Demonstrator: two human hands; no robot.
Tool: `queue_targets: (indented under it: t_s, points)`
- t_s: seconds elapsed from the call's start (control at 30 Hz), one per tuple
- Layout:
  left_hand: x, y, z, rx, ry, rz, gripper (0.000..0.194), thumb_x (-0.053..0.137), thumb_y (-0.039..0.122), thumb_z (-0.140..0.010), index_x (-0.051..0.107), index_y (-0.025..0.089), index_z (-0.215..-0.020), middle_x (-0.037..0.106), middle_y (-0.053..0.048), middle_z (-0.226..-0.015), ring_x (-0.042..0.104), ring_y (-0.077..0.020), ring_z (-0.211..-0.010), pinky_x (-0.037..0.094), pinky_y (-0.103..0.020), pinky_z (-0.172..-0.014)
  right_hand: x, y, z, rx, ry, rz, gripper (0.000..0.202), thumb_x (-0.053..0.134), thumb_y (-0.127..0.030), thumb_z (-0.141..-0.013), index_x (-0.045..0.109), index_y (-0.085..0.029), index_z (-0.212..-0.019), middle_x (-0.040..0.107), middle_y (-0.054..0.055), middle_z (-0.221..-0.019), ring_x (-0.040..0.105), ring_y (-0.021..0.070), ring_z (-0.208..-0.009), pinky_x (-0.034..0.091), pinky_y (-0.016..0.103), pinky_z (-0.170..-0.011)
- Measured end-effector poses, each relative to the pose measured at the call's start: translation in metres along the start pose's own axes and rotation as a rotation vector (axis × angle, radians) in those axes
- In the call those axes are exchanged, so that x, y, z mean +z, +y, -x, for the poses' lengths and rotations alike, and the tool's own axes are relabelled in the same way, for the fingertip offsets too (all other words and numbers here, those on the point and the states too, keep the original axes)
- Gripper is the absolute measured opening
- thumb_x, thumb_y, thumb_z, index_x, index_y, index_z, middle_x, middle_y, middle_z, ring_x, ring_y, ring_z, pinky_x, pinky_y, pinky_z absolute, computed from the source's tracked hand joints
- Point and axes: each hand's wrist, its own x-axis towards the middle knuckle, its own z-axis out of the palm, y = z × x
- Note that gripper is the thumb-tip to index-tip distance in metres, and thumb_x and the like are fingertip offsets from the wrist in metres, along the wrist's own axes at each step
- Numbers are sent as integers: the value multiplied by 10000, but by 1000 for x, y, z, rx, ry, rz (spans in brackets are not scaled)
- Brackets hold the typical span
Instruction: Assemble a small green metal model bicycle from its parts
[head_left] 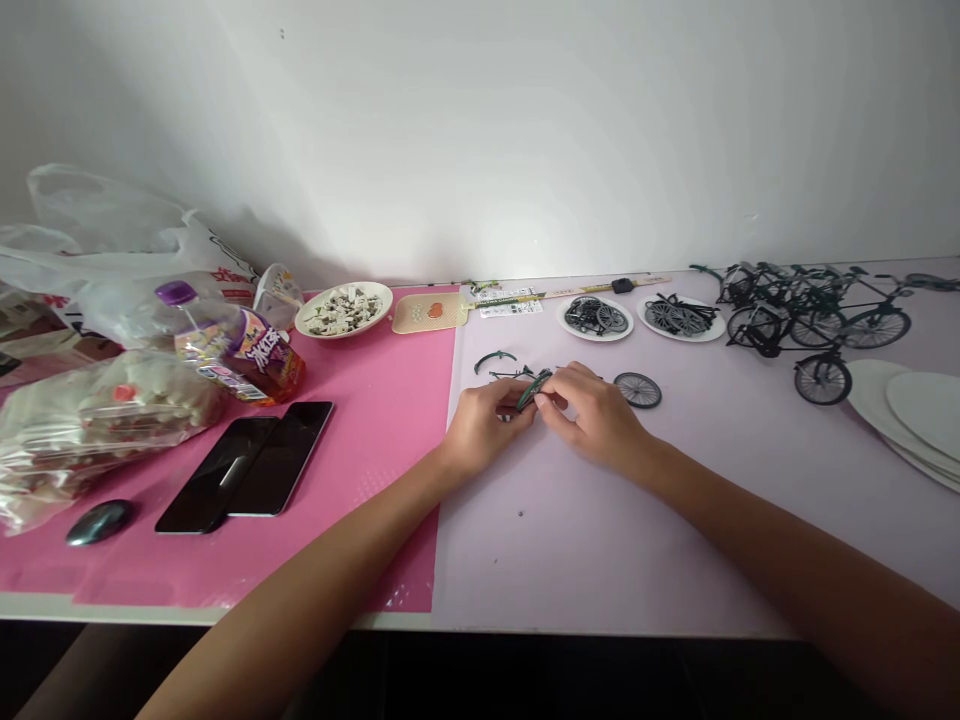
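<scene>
My left hand (484,425) and right hand (596,408) pinch a curved green bicycle part (531,390) over the lilac tabletop (592,560), pink covering (360,410) at nine o'clock, white wall (525,130) at twelve.

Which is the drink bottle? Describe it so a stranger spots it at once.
Find the pink covering on the left, then the two black phones. Just beyond them, a bottle slants beside pale plastic bags. Unlike them, it has a purple cap, a purple-and-yellow label and reddish-brown drink.
</scene>
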Motion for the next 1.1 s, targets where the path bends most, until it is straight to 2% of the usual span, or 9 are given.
queue_targets:
  t_s: [0.2, 0.4, 0.6, 0.87, 1.1]
  points:
    - [0, 1, 0, 3, -1, -7, 222, 718, 272, -912, 760, 151, -1095, 817, -72, -970, 773, -191, -871, 650, -291, -801, -1, 0, 0, 32, -47, 20, 271, 495, -210, -1029, 459, -245, -763, 521, 7, -693, 505, 198, -736, 384, 332, -635]
    - [-1, 2, 0, 25, -21, -3, 230, 700, 258, -921, 758, 144, -1112, 820, -75, -994, 780, -190, -891, 648, -281, -810, 0, 1, 1, 15, -12, -19, 167, 601, -210, -966, 503, -236, -833, 568, -3, -734, 530, 181, -741, 404, 310, -644]
    - [-1, 2, 0, 20, -8, -20, 236, 698, 255, -922, 755, 136, -1117, 817, -74, -975, 779, -188, -878, 654, -288, -803, 1, 0, 1, 9, -14, -15, 158, 565, -189, -983, 510, -236, -843, 566, -5, -731, 523, 179, -733, 391, 307, -642]
    - [0, 2, 0, 22, -6, -30, 231, 710, 243, -914, 760, 134, -1111, 820, -70, -967, 778, -184, -863, 650, -283, -787, -1, 0, 0, 51, -71, 5, 290, 477, -224, -1034, 422, -244, -750, 513, 3, -694, 491, 192, -733, 366, 321, -645]
    - [-1, 3, -1, 38, -23, -20, 229, 687, 237, -921, 760, 134, -1112, 823, -76, -987, 781, -183, -880, 651, -275, -797, 0, -1, 1, 34, -17, -25, 184, 583, -195, -959, 482, -235, -810, 553, -7, -719, 521, 173, -722, 385, 298, -637]
